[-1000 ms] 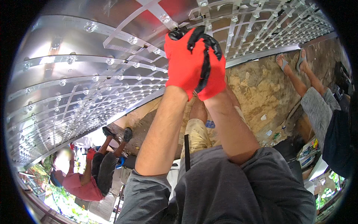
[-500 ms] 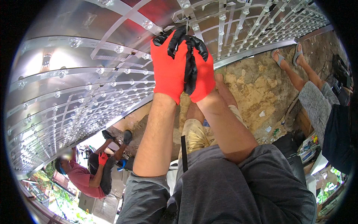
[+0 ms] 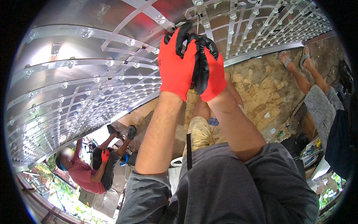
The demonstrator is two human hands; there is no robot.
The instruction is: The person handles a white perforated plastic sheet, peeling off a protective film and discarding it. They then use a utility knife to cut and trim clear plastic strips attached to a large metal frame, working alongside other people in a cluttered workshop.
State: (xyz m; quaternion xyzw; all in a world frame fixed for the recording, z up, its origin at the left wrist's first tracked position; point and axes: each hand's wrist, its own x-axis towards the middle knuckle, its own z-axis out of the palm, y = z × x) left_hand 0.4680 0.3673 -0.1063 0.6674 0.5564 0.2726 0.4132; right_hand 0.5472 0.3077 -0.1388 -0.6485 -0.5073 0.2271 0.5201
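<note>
Both my hands wear red gloves with black-coated palms and fingers, raised together in front of a large silver panel (image 3: 123, 22) lined with white strips of clear, dome-shaped lenses. My left hand (image 3: 177, 65) has its fingers curled, and its side presses against my right hand (image 3: 212, 69). Between the two sets of closed fingers, a thin metal shaft (image 3: 198, 24) sticks up toward a strip on the panel. Its handle, if it has one, is hidden inside the gloves, so I cannot tell its exact kind. Whether its tip touches the panel is unclear.
At lower left another person (image 3: 87, 175) in a pink shirt and red glove sits by the panel's edge. Another person's sandalled legs (image 3: 298, 76) are at right. Below the panel's metal rim (image 3: 261, 52) lies stained, uneven ground (image 3: 257, 89). Assorted items (image 3: 309, 155) are piled at right.
My hands and the panel have shifted slightly right in the picture, as has the surrounding scene. Both hands keep the same closed pose around the thin shaft.
</note>
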